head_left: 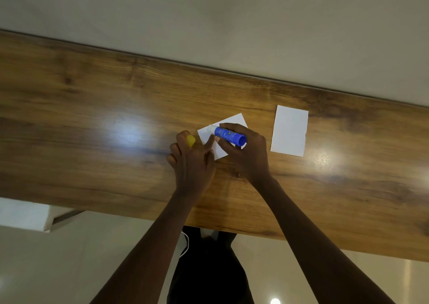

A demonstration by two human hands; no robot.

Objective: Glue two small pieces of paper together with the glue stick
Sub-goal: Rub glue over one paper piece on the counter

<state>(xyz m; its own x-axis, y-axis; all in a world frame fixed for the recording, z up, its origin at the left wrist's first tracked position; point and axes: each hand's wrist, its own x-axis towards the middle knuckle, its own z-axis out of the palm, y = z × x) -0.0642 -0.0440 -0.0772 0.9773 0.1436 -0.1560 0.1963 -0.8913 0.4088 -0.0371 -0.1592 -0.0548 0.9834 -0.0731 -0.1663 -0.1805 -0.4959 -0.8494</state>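
A small white paper (234, 121) lies tilted on the wooden table (92, 122). My right hand (246, 155) grips a blue glue stick (228, 135), its white tip pointing left and resting on the paper's left corner. My left hand (191, 162) holds the yellow cap (191, 140) in its curled fingers while its index finger and thumb press on the paper's left edge. A second white paper (289, 131) lies flat to the right, apart from both hands.
The table's far edge meets a pale wall (232, 20). Its near edge runs just above my dark-clothed body (209, 269). A white object (23, 213) sits below the table at the left. Bright light reflections show on the wood.
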